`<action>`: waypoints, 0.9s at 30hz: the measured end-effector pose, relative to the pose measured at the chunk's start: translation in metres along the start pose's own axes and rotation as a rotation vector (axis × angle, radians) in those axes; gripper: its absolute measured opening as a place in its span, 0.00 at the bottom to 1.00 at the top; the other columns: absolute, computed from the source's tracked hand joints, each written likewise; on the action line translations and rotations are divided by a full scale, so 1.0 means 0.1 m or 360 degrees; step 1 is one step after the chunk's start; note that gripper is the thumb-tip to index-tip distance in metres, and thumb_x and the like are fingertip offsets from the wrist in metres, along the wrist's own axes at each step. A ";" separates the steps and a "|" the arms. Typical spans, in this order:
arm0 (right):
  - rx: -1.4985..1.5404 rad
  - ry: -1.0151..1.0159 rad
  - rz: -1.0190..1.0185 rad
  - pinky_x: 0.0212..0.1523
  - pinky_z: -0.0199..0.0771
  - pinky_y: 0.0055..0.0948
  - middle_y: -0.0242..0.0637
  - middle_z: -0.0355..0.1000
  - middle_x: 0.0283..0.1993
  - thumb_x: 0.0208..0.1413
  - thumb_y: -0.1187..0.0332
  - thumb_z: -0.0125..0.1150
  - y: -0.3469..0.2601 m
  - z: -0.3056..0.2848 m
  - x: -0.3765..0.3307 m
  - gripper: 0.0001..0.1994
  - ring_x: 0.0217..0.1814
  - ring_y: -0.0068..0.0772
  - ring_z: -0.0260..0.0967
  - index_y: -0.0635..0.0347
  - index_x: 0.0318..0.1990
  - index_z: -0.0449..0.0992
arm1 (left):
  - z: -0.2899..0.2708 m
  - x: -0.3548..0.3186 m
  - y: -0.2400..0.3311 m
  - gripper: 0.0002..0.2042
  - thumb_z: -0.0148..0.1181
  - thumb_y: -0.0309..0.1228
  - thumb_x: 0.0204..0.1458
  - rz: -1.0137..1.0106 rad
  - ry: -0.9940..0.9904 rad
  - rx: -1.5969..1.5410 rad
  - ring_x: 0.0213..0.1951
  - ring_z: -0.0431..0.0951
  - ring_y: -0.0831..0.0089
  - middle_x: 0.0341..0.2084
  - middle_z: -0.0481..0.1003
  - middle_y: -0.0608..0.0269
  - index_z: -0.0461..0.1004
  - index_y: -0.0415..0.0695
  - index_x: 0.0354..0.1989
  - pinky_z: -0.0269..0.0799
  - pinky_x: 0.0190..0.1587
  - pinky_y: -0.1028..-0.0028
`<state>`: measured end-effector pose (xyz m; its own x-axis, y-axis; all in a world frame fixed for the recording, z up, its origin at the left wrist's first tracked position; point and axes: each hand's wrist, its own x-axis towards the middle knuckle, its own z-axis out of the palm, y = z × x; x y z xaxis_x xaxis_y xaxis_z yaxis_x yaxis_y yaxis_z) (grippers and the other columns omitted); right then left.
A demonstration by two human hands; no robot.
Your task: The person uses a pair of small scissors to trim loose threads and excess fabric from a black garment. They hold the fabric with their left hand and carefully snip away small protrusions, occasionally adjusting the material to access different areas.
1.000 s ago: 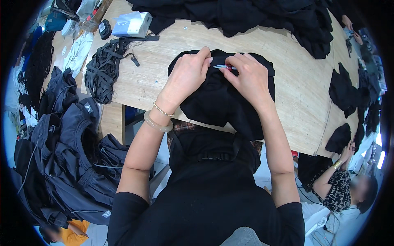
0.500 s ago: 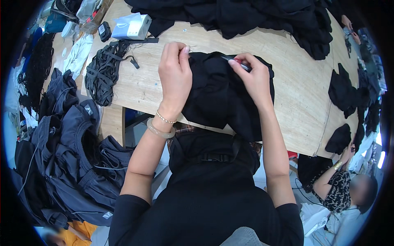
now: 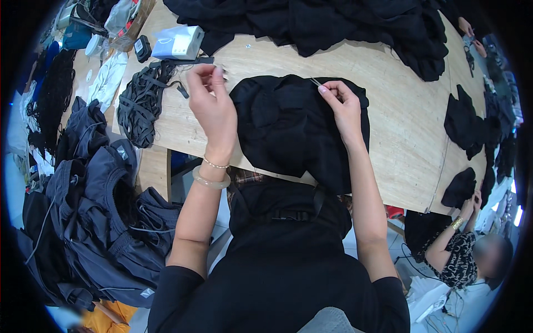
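My left hand (image 3: pixel 214 108) is up off the worktop (image 3: pixel 388 127), fingers (image 3: pixel 206 75) drawn together at the tips — whether there is a thread or anything else pinched between them, I cannot tell. A pale bangle (image 3: pixel 211 178) and a thin bracelet (image 3: pixel 215 164) sit on that wrist.

My right hand (image 3: pixel 341 105) rests on the far edge of the black garment (image 3: pixel 294 130), fingertips pinching a thin, light-coloured tool (image 3: pixel 315 82) against the cloth. The garment lies spread on the wood right in front of me, its near edge hanging over the worktop's front toward my lap.

To the left of my raised hand lies a tangle of black straps (image 3: pixel 141 102), and beyond it a white box-shaped device (image 3: pixel 179 43) and a small black gadget (image 3: pixel 142 48). A big heap of black fabric (image 3: pixel 311 25) runs across the far side, with smaller black pieces (image 3: pixel 466 125) out to the right. Down on my left, a pile of dark blue-grey bags (image 3: pixel 94 216) — and at lower right another person (image 3: pixel 466 250) bends over a black piece.
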<state>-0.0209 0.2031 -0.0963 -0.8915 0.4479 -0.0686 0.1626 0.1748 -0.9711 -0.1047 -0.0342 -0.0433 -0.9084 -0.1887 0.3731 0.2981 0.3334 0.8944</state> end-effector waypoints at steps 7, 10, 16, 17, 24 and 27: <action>0.0051 -0.0031 -0.0010 0.35 0.61 0.17 0.22 0.69 0.27 0.58 0.62 0.69 0.01 -0.03 0.02 0.13 0.31 0.13 0.62 0.63 0.40 0.80 | 0.12 -0.29 0.07 0.19 0.74 0.33 0.42 0.0924 -0.1058 0.0553 0.38 0.74 0.57 0.38 0.72 0.58 0.74 0.44 0.41 0.71 0.42 0.63; 0.0009 -0.0034 0.0017 0.35 0.60 0.17 0.22 0.68 0.27 0.58 0.62 0.69 -0.05 -0.02 -0.01 0.13 0.31 0.13 0.61 0.63 0.40 0.80 | 0.18 -0.33 -0.05 0.13 0.71 0.29 0.45 0.0917 -0.1097 0.0588 0.36 0.74 0.58 0.32 0.73 0.59 0.74 0.43 0.37 0.71 0.38 0.63; -0.0083 -0.0110 -0.0003 0.34 0.60 0.18 0.23 0.67 0.26 0.57 0.62 0.69 -0.10 -0.07 -0.02 0.13 0.31 0.14 0.61 0.63 0.40 0.80 | 0.14 -0.34 -0.10 0.08 0.68 0.28 0.48 0.0685 -0.1079 0.0590 0.33 0.75 0.59 0.24 0.74 0.58 0.74 0.41 0.31 0.71 0.37 0.63; -0.0110 -0.0116 -0.0012 0.34 0.60 0.19 0.23 0.67 0.26 0.57 0.61 0.69 -0.13 -0.06 -0.03 0.13 0.31 0.14 0.61 0.63 0.40 0.80 | 0.13 -0.35 -0.15 0.09 0.68 0.30 0.49 0.0719 -0.1075 0.0633 0.33 0.75 0.59 0.24 0.74 0.58 0.73 0.41 0.31 0.71 0.38 0.63; -0.0251 -0.0147 -0.0055 0.34 0.62 0.21 0.26 0.67 0.26 0.56 0.59 0.70 -0.28 -0.03 -0.09 0.15 0.30 0.17 0.61 0.62 0.40 0.80 | 0.15 -0.52 0.11 0.14 0.70 0.39 0.49 0.0732 -0.0942 0.0962 0.38 0.72 0.61 0.31 0.71 0.62 0.74 0.43 0.33 0.64 0.40 0.63; -0.0306 -0.0157 -0.0094 0.34 0.63 0.22 0.27 0.68 0.27 0.55 0.59 0.70 -0.38 -0.01 -0.12 0.15 0.30 0.19 0.62 0.62 0.40 0.79 | 0.20 -0.56 0.05 0.10 0.68 0.31 0.49 0.0676 -0.0915 0.0916 0.38 0.71 0.61 0.31 0.69 0.63 0.72 0.44 0.32 0.63 0.39 0.63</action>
<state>-0.0158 0.1921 -0.0584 -0.9373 0.3458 -0.0444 0.1784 0.3664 -0.9132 -0.0583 -0.0040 -0.0649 -0.8079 0.4921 0.3242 0.5881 0.7075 0.3918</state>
